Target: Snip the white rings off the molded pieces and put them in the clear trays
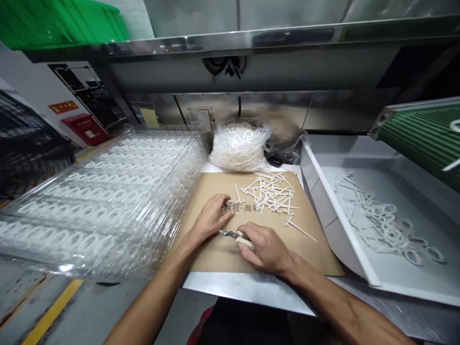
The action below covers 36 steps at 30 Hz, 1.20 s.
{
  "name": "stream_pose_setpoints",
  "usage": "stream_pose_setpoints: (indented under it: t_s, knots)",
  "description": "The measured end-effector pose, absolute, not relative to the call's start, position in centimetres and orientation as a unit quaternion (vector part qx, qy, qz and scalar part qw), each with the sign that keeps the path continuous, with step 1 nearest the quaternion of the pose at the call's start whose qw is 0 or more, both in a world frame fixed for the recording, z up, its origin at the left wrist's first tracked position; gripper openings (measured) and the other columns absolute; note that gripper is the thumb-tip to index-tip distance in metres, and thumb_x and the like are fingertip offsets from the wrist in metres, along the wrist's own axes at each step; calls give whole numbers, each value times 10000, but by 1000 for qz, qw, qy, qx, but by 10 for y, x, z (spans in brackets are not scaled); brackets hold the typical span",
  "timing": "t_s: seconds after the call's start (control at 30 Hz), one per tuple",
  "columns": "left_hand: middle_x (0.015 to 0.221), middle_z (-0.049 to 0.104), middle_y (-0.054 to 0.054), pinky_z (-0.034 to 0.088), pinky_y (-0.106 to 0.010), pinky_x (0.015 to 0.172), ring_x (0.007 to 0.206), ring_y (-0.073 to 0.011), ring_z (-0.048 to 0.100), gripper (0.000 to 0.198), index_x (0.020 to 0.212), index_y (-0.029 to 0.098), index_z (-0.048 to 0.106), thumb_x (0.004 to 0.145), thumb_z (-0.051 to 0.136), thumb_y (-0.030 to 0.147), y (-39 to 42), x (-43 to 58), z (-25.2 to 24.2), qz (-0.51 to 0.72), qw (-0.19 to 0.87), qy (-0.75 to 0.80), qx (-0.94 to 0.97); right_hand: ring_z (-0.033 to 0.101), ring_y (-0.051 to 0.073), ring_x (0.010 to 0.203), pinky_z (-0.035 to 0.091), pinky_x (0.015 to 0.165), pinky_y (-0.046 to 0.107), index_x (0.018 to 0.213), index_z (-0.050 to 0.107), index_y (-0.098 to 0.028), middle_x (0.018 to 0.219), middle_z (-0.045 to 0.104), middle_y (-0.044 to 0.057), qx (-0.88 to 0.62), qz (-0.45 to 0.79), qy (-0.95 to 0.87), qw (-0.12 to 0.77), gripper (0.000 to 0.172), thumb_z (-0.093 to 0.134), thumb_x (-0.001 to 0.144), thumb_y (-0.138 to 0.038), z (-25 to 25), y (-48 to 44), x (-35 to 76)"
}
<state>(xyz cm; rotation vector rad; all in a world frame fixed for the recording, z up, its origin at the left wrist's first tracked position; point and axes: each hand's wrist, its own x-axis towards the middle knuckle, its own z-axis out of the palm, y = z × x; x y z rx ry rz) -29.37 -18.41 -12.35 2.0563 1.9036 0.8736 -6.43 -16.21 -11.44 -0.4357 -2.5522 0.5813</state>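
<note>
A metal bench [247, 290] carried a flat sheet of brown cardboard [212, 258], with a strip of bare metal showing along the near side. On the cardboard, toward the far right, lay a tangled pile of white sticks [271, 191]; a single stick [302, 229] lay near its right edge. A full clear bag [240, 148] sat at its far edge. Beside it on the right stood a pale bin [362, 163]. Above, a metal shelf [223, 45] held a green crate [64, 24].
</note>
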Motion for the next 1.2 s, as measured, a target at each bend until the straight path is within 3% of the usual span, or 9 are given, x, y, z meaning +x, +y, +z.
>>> stream_pose_setpoints:
  t_s: [0.2,0.37,0.7,0.87,1.0,1.2]
  knots:
    - [968,627,-62,479,-368,890,945,-219,597,182,1043,196,682,972,539,283,-186,-290,-125,314,78,658,680,576,195,702,462,665,308,1051,573,-166,827,613,58,-185,248,-916,257,187,462,950,-278,-114,-163,-64]
    - [964,626,-59,500,-337,848,920,-202,605,103,961,191,670,942,569,200,-189,-287,-119,337,55,639,690,573,197,709,458,675,309,1048,588,-159,822,609,58,-189,258,-906,278,186,488,944,-276,-115,-161,-64]
    - [990,637,-54,490,-375,896,952,-218,601,98,990,202,655,935,579,232,-191,-286,-121,257,35,623,738,583,208,720,463,693,322,1052,616,-152,832,628,69,-209,261,-903,269,212,497,930,-277,-115,-161,-64]
    - [1026,615,-73,491,-399,909,986,-244,587,225,1078,192,640,897,648,326,-191,-285,-123,273,33,658,701,608,216,780,455,746,333,1042,631,-157,877,662,74,-250,317,-873,275,216,485,943,-280,-109,-159,-64]
    - [977,638,-62,497,-366,875,933,-217,608,158,1057,196,649,929,593,271,-191,-286,-123,311,38,648,694,594,189,774,432,735,308,987,633,-183,854,655,36,-292,377,-836,273,208,463,984,-303,-98,-156,-62]
    - [928,658,-46,495,-298,779,821,-164,609,171,1090,174,618,922,603,204,-198,-277,-105,425,-44,606,671,499,128,624,380,610,256,828,553,-207,693,537,-36,-321,474,-780,252,282,423,1033,-350,-88,-154,-60]
